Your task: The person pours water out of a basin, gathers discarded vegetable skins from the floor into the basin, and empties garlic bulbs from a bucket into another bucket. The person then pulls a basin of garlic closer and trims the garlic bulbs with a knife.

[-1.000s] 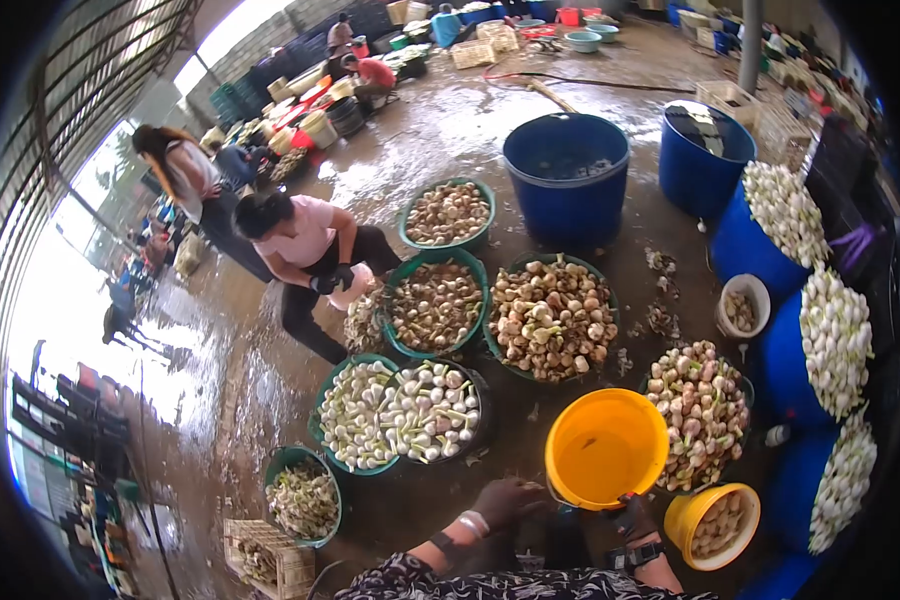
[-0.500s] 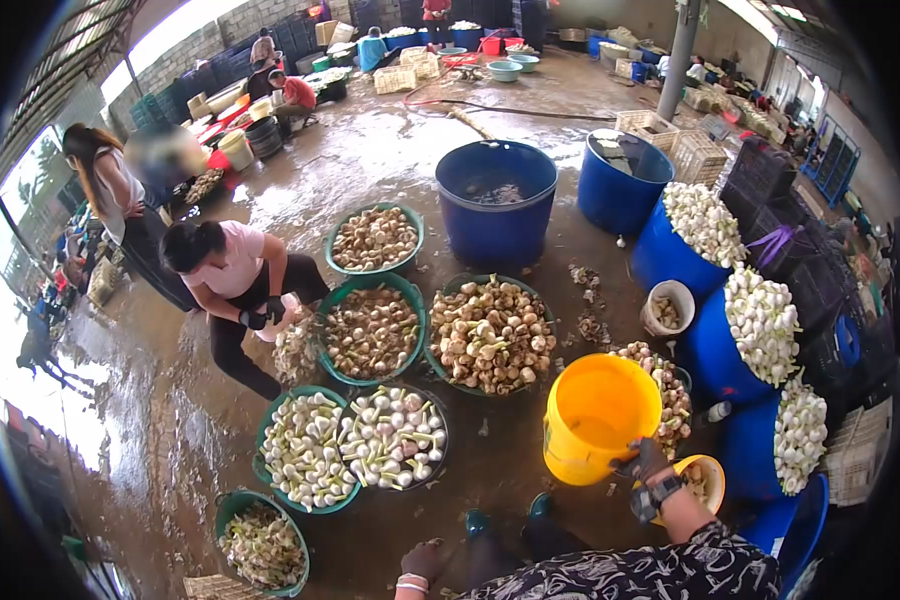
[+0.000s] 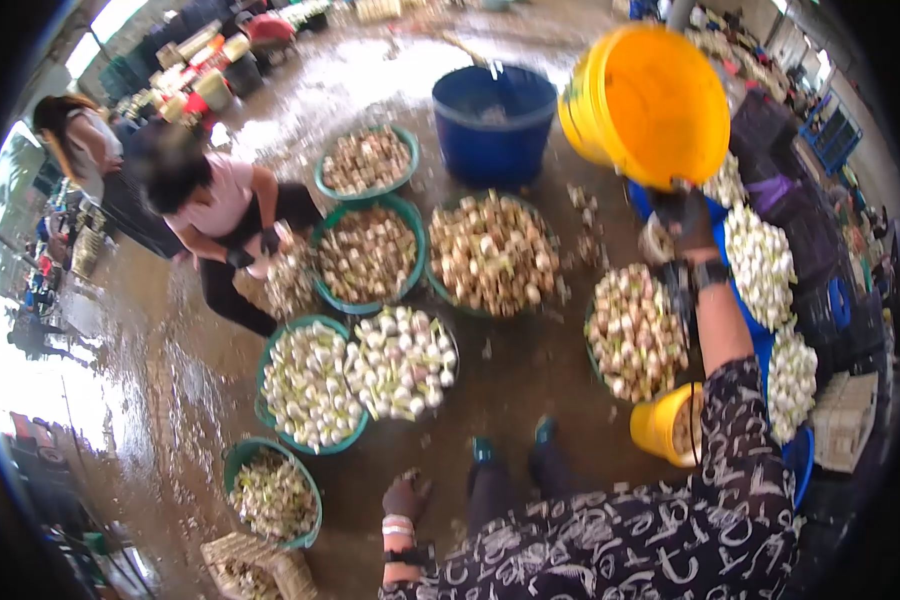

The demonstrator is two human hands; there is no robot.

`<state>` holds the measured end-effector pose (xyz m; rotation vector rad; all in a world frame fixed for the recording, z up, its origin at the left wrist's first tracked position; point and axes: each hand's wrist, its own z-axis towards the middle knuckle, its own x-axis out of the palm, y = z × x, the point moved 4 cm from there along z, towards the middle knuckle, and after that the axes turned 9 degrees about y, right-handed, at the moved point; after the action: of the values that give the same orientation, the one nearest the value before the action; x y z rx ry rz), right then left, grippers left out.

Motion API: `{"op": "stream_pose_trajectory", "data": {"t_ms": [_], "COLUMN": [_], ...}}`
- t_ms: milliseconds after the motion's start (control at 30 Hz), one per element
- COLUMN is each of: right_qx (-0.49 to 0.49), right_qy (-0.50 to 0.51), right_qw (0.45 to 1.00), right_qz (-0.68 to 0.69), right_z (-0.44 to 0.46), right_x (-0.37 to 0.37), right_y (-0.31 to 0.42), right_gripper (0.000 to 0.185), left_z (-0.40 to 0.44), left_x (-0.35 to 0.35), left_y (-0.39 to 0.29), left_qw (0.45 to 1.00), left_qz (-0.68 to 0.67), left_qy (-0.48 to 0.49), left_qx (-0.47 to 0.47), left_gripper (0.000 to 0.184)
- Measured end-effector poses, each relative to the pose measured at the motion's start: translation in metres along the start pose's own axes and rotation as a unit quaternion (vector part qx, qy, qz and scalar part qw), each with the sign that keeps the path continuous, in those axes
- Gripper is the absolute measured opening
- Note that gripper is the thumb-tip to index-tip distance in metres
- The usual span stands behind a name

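Head view: round, smooth-walled yellow bucket tight in gloved right hand; left hand, grip unclear.

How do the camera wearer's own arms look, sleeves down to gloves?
Left glove and right glove are dark. Sleeves are black with pale squiggles. The left wrist has a pale band and dark strap; the right, a dark wristband.

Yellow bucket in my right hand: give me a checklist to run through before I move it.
1. Right hand on the yellow bucket: ok.
2. Grip firm: cannot tell, the hand is blurred.
3. No contents showing inside the bucket: ok.
4. Left hand helping: not ok, it hangs low, apart from the bucket.
5. Floor dry: not ok, it shines wet in places.
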<state>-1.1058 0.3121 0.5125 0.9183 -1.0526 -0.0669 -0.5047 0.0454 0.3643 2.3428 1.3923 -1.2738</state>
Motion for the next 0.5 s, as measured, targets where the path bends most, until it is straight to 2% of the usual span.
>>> {"op": "stream_pose_trajectory", "data": {"t_ms": [33, 67, 133, 167, 233, 300, 333, 367, 400, 500], "right_qx": [0.019, -0.015, 0.043, 0.023, 0.068, 0.122, 0.269, 0.242, 0.290, 0.338], "right_qy": [0.030, -0.051, -0.015, -0.063, -0.025, -0.177, -0.130, -0.227, -0.310, -0.395], "right_qw": [0.999, 0.999, 0.997, 0.997, 0.997, 0.976, 0.949, 0.942, 0.902, 0.854], "right_qz": [0.029, 0.011, 0.059, 0.031, 0.020, 0.034, 0.105, 0.047, 0.081, 0.031], "right_z": [-0.001, -0.008, -0.037, -0.059, -0.097, -0.143, -0.179, -0.223, -0.247, -0.300], "right_x": [-0.002, 0.008, -0.013, 0.018, -0.026, -0.012, -0.061, -0.092, -0.090, -0.075], "right_y": [-0.007, -0.019, -0.051, -0.064, -0.105, -0.145, -0.175, -0.203, -0.223, -0.257], "right_gripper": [0.034, 0.033, 0.033, 0.032, 0.043, 0.038, 0.032, 0.028, 0.027, 0.023], "left_z": [-0.001, -0.003, 0.000, 0.000, 0.002, 0.005, 0.005, 0.005, 0.011, 0.016], "left_x": [0.005, 0.011, 0.017, 0.022, 0.028, 0.032, 0.033, 0.028, 0.031, 0.036], "left_y": [0.006, 0.011, 0.014, 0.015, 0.015, 0.011, 0.007, -0.002, -0.004, -0.009], "left_qw": [1.000, 0.999, 1.000, 0.999, 0.998, 0.996, 0.994, 0.994, 0.994, 0.993], "left_qz": [0.000, 0.005, 0.013, 0.014, 0.024, 0.028, 0.034, 0.030, 0.032, 0.037], "left_qy": [0.011, 0.032, 0.020, 0.032, 0.059, 0.082, 0.107, 0.108, 0.101, 0.107], "left_qx": [-0.002, -0.009, 0.006, 0.002, 0.008, -0.001, -0.004, -0.007, -0.010, -0.015], "left_gripper": [0.047, 0.047, 0.047, 0.047, 0.047, 0.047, 0.047, 0.042, 0.042, 0.043]}}
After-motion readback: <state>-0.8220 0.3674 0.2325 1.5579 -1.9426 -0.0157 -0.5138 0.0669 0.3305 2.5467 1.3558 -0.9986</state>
